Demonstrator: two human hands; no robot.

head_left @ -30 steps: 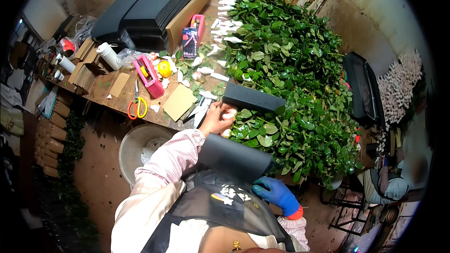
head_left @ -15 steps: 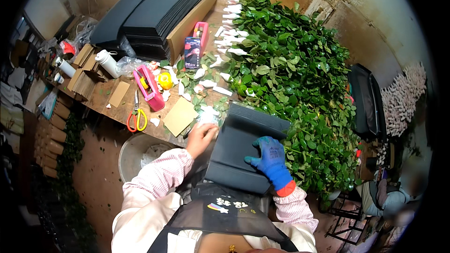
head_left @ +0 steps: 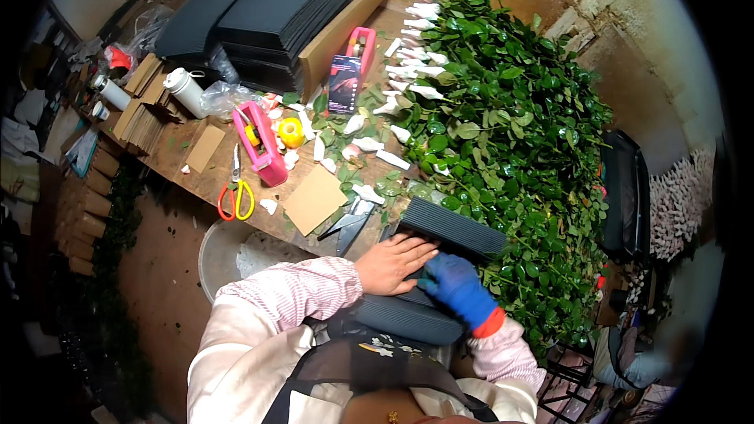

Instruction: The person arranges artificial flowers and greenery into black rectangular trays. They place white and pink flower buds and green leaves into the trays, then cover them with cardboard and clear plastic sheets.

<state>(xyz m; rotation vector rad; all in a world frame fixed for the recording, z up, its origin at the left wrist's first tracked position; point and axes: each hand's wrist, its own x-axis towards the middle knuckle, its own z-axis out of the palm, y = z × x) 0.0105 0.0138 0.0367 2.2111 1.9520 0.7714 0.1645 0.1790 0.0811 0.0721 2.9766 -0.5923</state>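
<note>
A dark grey corrugated sheet (head_left: 452, 229) lies in front of me with its far and near sides bent up. My left hand (head_left: 395, 263), bare, rests flat inside the fold, fingers extended to the right. Beside it, my right hand (head_left: 457, 286) in a blue knitted glove presses on the same sheet, its fingers pointing left and partly hidden near the left fingertips. Neither hand shows anything in its grasp. Just beyond the left hand lies a grey blade-like tool (head_left: 357, 224) with a dark part, next to a square brown card (head_left: 314, 201).
Leafy green stems (head_left: 503, 126) with white-wrapped ends fill the table's right. Scissors (head_left: 236, 192), a pink tape dispenser (head_left: 261, 145), a yellow tape roll (head_left: 290, 133) and a phone (head_left: 344, 85) lie left. Stacked dark sheets (head_left: 294, 12) stand behind; a bin (head_left: 224, 251) stands below the edge.
My left hand has moved right from the table onto the sheet, beside the gloved hand, uncovering the blade-like tool. The sheet's sides are folded further up. The view has shifted slightly.
</note>
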